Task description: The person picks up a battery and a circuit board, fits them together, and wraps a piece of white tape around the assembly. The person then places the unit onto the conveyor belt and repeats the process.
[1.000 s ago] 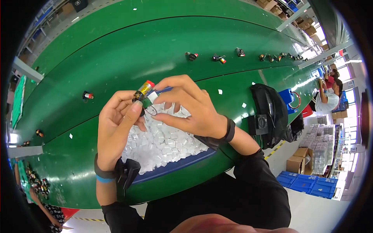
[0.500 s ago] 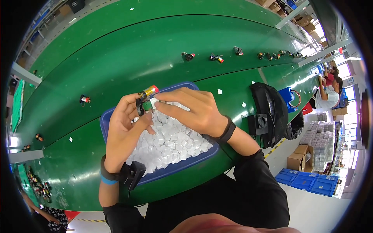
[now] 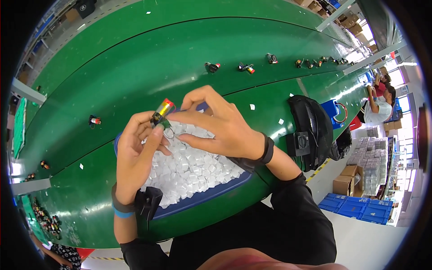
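My left hand (image 3: 137, 150) grips a small battery assembly between its fingers and thumb. The assembly has a gold cylinder (image 3: 163, 108) with a red end, tilted up, plus a black part, a green circuit board (image 3: 165, 123) and a thin wire. Beside it is my right hand (image 3: 220, 123), its index fingertip touching or just by the cylinder. The right thumb is held apart from the index, and the other fingers bend above. Beneath both hands lies a blue tray (image 3: 204, 192) filled with small white square pieces (image 3: 193, 173).
Similar assemblies (image 3: 245, 68) lie along the green belt (image 3: 148, 67), and a heap (image 3: 46, 218) sits at lower left. A black bag (image 3: 310, 130) and a blue container (image 3: 332, 110) stand to the right. Other people (image 3: 380, 108) work at far right; another person's arm shows at lower left.
My right hand has drawn its thumb away from the circuit board and its fingers have spread. The assembly in my left hand has turned, its red end pointing more upward. Belt items appear slightly further left.
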`<state>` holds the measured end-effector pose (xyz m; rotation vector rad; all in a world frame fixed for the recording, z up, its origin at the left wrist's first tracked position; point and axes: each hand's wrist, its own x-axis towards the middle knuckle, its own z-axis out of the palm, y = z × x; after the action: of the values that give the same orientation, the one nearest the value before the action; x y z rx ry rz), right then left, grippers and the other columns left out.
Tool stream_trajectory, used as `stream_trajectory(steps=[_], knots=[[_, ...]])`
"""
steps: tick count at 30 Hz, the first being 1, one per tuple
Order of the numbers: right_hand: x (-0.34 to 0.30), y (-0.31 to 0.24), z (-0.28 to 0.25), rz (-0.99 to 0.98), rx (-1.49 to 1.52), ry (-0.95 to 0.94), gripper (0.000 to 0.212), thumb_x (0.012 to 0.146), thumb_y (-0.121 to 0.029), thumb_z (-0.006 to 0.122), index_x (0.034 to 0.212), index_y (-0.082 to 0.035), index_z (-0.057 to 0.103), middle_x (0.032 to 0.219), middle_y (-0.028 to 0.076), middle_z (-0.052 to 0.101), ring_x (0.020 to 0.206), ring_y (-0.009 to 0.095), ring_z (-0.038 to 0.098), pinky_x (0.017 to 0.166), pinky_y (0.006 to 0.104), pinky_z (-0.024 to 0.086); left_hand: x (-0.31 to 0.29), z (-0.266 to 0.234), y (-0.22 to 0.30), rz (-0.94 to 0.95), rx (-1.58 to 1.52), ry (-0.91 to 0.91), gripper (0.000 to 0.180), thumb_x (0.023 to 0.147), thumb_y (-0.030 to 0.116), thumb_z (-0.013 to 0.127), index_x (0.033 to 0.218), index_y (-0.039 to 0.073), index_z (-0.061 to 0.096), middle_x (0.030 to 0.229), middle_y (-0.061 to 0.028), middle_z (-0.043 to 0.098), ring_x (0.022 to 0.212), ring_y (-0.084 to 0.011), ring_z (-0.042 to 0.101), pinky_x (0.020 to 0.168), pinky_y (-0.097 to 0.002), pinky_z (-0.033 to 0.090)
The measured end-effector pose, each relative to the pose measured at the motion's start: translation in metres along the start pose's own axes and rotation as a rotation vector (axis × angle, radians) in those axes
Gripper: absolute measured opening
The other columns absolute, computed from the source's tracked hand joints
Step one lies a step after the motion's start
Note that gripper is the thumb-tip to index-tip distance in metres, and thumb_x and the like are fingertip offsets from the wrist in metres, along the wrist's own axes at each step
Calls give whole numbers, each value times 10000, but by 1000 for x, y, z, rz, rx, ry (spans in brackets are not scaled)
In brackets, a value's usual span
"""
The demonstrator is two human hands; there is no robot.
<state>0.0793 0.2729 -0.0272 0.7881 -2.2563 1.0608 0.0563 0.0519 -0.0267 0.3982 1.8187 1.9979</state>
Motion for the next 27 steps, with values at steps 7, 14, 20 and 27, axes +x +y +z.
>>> stream_trajectory(steps=[7, 14, 20, 27], knots=[[-3, 2, -1, 163, 88, 7, 322, 803, 30, 778, 1113, -40, 726, 968, 126, 691, 819, 180, 682, 644, 253, 572, -1, 4, -2, 76, 5, 34, 337, 972, 49, 647, 1280, -44, 548, 1038, -102, 637, 850, -124, 626, 647, -276, 578], [-8, 2, 7, 181, 156, 39, 245, 796, 37, 788, 1024, 7, 703, 954, 117, 697, 791, 155, 677, 621, 238, 563, -7, 11, 0, 140, 161, 63, 341, 917, 49, 717, 1229, -37, 610, 1032, -110, 663, 843, -113, 650, 638, -257, 585], [-10, 0, 3, 178, 42, -28, 216, 807, 34, 782, 997, 8, 685, 963, 106, 691, 764, 161, 667, 601, 250, 555, -8, 15, 0, 136, 179, 69, 328, 913, 48, 717, 1219, -26, 623, 1031, -101, 670, 823, -106, 656, 641, -250, 588], [0, -1, -24, 241, 190, -223, 227, 832, 14, 761, 1039, -30, 680, 1143, 120, 656, 878, 149, 666, 662, 275, 559, -5, 13, 3, 157, 229, 143, 307, 919, 48, 706, 1208, -13, 626, 1021, -90, 677, 816, -104, 653, 656, -250, 581]])
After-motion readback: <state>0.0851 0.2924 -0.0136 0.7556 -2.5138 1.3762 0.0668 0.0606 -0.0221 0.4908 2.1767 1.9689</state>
